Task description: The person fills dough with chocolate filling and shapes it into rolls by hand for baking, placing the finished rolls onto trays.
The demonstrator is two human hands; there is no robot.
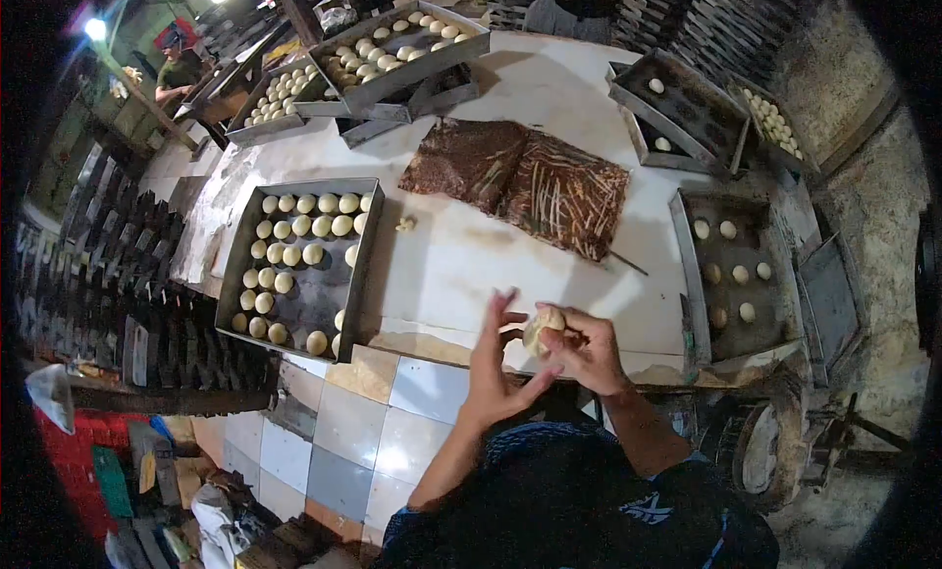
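Observation:
A pale dough ball (541, 326) is pinched in the fingers of my right hand (591, 355), above the near edge of the table. My left hand (491, 368) faces it from the left, fingers spread and thumb reaching toward the dough. Beyond the hands lies a dark brown slab (461, 162), its right half scored into thin strips. A thin stick (628, 263) pokes out from its lower right corner. To the left, a metal tray (371, 211) carries many dough balls in rows. The metal tray (684, 240) on the right bears several more, widely spaced.
Stacked trays of dough balls (481, 45) stand at the back left. More trays (677, 103) overlap at the back right. Dark racks (118, 265) flank the table's left side, above a tiled floor (339, 471). A person (177, 74) is in the far left background; another stands across the table.

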